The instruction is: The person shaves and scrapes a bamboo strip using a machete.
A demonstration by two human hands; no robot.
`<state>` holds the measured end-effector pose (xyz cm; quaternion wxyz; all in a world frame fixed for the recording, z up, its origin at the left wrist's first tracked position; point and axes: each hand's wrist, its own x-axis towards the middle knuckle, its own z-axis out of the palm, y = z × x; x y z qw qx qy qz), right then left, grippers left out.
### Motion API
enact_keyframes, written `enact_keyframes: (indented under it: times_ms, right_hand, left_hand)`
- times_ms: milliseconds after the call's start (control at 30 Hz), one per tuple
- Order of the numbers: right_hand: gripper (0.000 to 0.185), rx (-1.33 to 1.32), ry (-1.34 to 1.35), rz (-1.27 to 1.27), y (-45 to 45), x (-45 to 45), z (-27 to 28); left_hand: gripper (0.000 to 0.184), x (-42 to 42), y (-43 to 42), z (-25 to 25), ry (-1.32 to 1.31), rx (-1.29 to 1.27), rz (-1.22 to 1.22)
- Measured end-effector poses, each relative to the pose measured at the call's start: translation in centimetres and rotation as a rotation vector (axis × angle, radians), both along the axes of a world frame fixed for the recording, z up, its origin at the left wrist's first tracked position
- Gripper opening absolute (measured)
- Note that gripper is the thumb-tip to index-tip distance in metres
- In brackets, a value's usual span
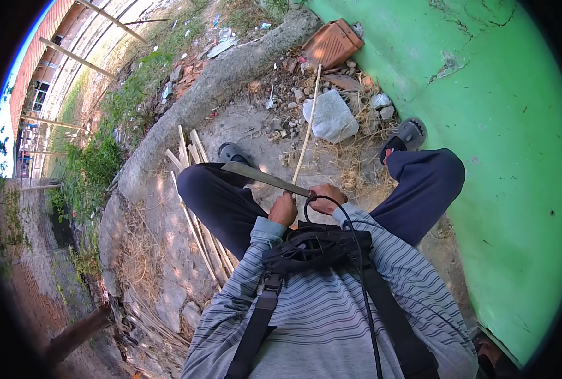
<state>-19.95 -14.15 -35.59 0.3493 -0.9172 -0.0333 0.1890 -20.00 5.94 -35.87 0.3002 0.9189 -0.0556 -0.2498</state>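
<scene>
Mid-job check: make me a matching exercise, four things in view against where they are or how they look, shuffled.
1. Blade
2. Thin stick
3. Stone block
4. Loose strips

A. Lying beside the left leg
B. Gripped in the right hand
C. Chunky and whitish, on the ground
D. Near end at the left hand, far end pointing away from the body

Pairs: 1-B, 2-D, 3-C, 4-A

Open ground (270,140) between left shoe (233,153) and pale stick (307,132), knife blade (262,177) across near side.
</scene>
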Motion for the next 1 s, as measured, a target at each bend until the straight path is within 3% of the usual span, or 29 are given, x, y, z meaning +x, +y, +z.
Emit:
enact_keyframes:
  times_ms: [133,367,433,533,667,733,1000]
  right_hand:
    - [0.024,0.012,0.033,-0.099,-0.6,1.4,-0.9]
    - [0.022,0.03,-0.027,0.013,-0.1,0.5,-0.3]
    - [0.023,0.003,0.006,-0.068,-0.1,1.4,-1.0]
    - [0.027,0.075,-0.032,-0.13,-1.2,2.5,-1.2]
    - [0.028,0.117,0.03,-0.054,-1.0,2.1,-0.2]
    - [0.027,0.122,0.047,0.006,-0.2,1.6,1.3]
    - [0.029,0.071,0.012,-0.142,-1.9,3.5,-2.3]
  left_hand:
    - [0.03,0.1,0.2,-0.4,0.004,0.02,-0.039]
    - [0.031,0.9,-0.3,0.8,0.047,-0.054,0.02]
    - [0.032,0.4,0.0,0.3,0.068,-0.07,0.024]
    - [0.04,0.5,-0.1,-0.7,0.009,-0.215,0.051]
    - [0.038,1.4,0.0,0.4,0.131,-0.103,-0.069]
    - [0.052,1.4,-0.1,0.0,0.083,-0.215,0.01]
    - [0.037,0.4,-0.4,1.3,0.079,-0.157,0.01]
